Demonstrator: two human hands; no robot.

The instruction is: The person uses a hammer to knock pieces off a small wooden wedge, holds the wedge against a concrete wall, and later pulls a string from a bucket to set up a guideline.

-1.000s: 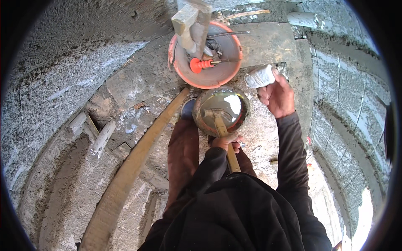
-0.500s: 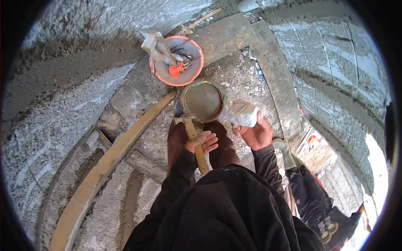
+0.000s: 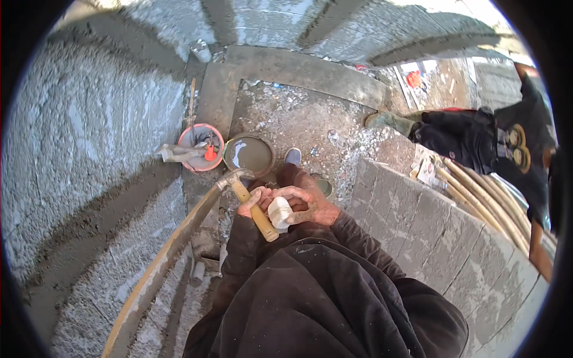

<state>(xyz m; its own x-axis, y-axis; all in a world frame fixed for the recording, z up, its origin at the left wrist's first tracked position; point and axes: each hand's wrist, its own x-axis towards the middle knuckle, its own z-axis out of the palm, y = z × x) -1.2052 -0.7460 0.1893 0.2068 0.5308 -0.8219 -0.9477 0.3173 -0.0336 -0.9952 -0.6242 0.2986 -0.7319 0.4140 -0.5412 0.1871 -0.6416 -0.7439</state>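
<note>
My left hand (image 3: 249,204) is closed around the wooden handle of a hammer (image 3: 255,212), whose metal head points away toward the buckets. Beside it, my right hand (image 3: 310,206) grips a white, block-shaped bundle (image 3: 279,213) that looks like wound string. The fingertips of both hands meet between the hammer and the bundle, and a thin strand seems to run there. Just beyond the hammer head stands a round bucket (image 3: 253,156) of grey wet mix. An orange-rimmed basin (image 3: 219,156) touches its left side and holds tools, including a red-handled one (image 3: 210,153).
A long curved wooden plank (image 3: 164,265) slants along my left. Rough grey plastered walls (image 3: 107,113) rise around. A low block wall (image 3: 436,238) stands at right. Past it, another person in dark clothes (image 3: 459,134) is near several poles (image 3: 477,194). Rubble litters the floor (image 3: 292,116).
My view has turned to the right. The right hand has brought the white bundle over to the left hand, whose spread fingers have closed around the hammer handle.
</note>
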